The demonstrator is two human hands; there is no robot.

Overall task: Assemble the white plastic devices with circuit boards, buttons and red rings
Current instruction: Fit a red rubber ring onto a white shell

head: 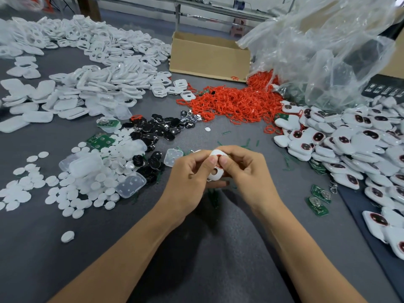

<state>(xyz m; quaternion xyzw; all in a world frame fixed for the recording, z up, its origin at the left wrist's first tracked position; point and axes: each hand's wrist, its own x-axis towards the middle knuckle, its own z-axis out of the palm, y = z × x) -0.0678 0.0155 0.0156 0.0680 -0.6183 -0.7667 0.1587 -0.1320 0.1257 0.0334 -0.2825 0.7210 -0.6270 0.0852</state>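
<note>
Bare left hand [188,171] and right hand [247,169], bare forearms, short-trimmed fingernails.

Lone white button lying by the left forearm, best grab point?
I'd pinch the lone white button across its rim, coming straight down from above: it lies flat and alone on the grey table, so opposite edges are free.

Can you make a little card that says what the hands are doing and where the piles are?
hands: left hand and right hand both pinch one white shell
red rings: heap beyond the hands, by the cardboard box
white buttons: scattered at left
finished devices: pile at right
circuit boards: a few at right, near the pile
</note>
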